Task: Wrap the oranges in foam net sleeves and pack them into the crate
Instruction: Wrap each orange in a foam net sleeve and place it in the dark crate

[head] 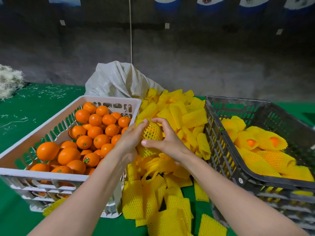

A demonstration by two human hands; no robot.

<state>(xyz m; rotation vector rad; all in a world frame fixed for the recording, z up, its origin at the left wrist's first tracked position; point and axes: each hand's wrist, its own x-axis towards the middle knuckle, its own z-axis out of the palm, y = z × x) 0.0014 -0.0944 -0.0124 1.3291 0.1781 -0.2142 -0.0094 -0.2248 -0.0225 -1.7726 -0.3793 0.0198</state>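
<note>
Sleeving | left hand (pixel 131 138) and right hand (pixel 167 142) gripped the orange (pixel 150 129) inside its foam net sleeve (pixel 156 136), above desk's middle | judged best: stretch mesh evenly, cover both ends, then black crate (pixel 245 178), right edge.

Before you: a table (pixel 20 133) covered in green cloth, scattered with pale shreds (pixel 51 92). Beyond it, dim rough grey concrete (pixel 204 65), wall or floor unclear, dotted with small pale squares (pixel 167 25); a thin cord (pixel 130 40) crosses it; blue barrels (pixel 167 5) stand farthest.
</note>
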